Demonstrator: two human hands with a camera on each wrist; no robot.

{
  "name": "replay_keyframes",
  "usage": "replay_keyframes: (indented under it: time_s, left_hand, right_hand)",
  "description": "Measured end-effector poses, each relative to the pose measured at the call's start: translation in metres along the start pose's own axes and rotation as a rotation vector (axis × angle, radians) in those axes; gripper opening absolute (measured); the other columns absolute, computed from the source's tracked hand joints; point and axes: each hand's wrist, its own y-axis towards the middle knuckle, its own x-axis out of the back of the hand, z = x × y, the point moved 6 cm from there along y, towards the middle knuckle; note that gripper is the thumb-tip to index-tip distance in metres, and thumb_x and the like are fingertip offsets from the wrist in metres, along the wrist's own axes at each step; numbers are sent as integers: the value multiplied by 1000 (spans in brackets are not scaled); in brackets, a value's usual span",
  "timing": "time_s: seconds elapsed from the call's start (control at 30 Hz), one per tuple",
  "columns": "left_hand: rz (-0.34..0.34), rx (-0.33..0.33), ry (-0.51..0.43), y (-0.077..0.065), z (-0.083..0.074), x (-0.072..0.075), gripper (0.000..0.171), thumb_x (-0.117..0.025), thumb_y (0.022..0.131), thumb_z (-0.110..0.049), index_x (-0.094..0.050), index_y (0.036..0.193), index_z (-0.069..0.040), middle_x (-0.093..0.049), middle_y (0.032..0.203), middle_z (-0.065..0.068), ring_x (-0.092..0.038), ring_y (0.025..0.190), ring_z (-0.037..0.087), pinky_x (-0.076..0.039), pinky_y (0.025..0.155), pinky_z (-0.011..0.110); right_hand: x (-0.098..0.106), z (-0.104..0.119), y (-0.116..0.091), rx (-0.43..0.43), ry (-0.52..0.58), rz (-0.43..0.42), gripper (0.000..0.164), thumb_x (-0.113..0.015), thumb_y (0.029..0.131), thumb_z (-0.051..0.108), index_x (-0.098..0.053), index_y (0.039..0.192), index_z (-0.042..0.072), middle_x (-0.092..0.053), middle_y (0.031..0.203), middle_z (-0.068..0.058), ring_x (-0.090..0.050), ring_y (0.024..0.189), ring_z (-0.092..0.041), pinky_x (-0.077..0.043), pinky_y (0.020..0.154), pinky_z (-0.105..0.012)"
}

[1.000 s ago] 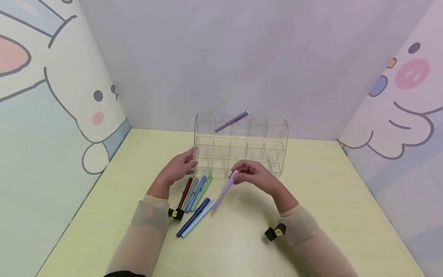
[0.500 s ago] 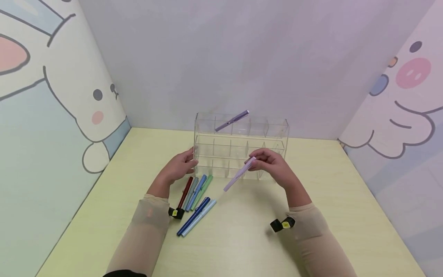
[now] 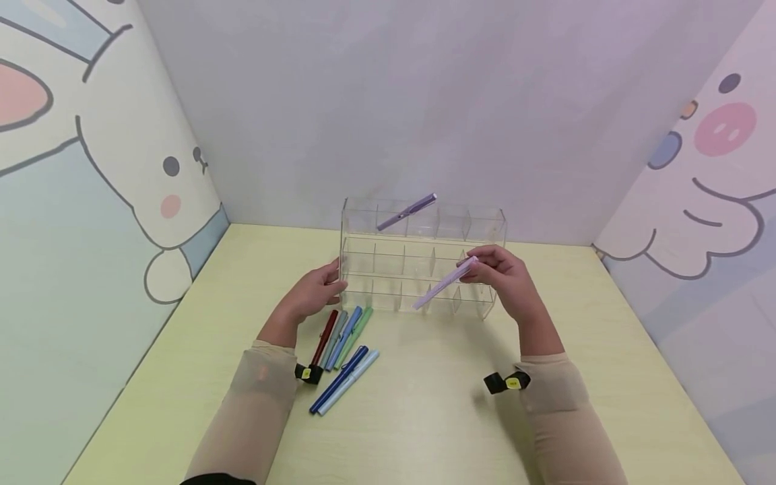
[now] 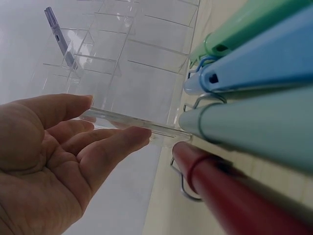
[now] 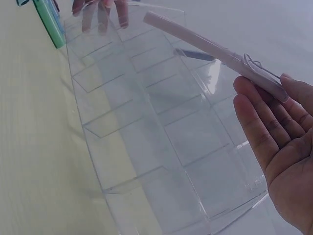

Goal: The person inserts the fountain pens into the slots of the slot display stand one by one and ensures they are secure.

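Note:
My right hand [image 3: 506, 276] pinches a lilac pen [image 3: 445, 283] near its clipped end, between thumb and fingers. The pen slants in the air before the right part of a clear acrylic pen rack [image 3: 388, 265], its free end pointing down and left. At the rack's left side, my left hand [image 3: 312, 291] holds the side panel [image 4: 142, 122], thumb at the front edge and fingers along the outside. A purple pen [image 3: 406, 212] lies slanted across the rack's top tier.
On the table by the left hand lie a dark red pen [image 3: 325, 337], a grey-green pen [image 3: 333, 340], a blue pen [image 3: 343, 338] and a green pen [image 3: 353, 338]. Nearer are a dark blue pen [image 3: 338, 380] and a pale blue pen [image 3: 348, 382]. A grey wall [image 3: 388, 101] stands behind.
My right hand has carried the lilac pen up and to the right, from beside the pale blue pen to the rack's right part. The left hand stays at the rack's side.

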Motion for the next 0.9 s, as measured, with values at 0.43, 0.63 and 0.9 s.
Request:
replay_keyframes:
  time_s: [0.43,0.63,0.9]
  left_hand:
    - [1,-1,-7,1,-1,-1,66,-50,104,-22,-14,159,-25,-30,159,14,-49,134,33,-46,104,49]
    - [2,6,-6,0,-1,-1,67,-51,104,-26,-13,159,-26,-28,160,14,-49,133,34,-45,105,50]
    - [8,0,11,-1,1,1,68,-51,104,-27,-10,159,-24,-23,161,17,-49,133,34,-44,107,51]
  right_hand:
    - [28,13,15,38,32,-128,25,-56,97,-2,-54,120,-13,-72,102,-11,-73,86,-27,-59,82,-40]
    - [38,25,25,55,13,-170,22,-58,96,-1,-59,118,-5,-72,100,-10,-74,85,-24,-59,81,-37]
    - [44,38,38,69,36,-230,25,-62,95,5,-59,118,-4,-71,100,-11,-73,86,-24,-59,82,-36]
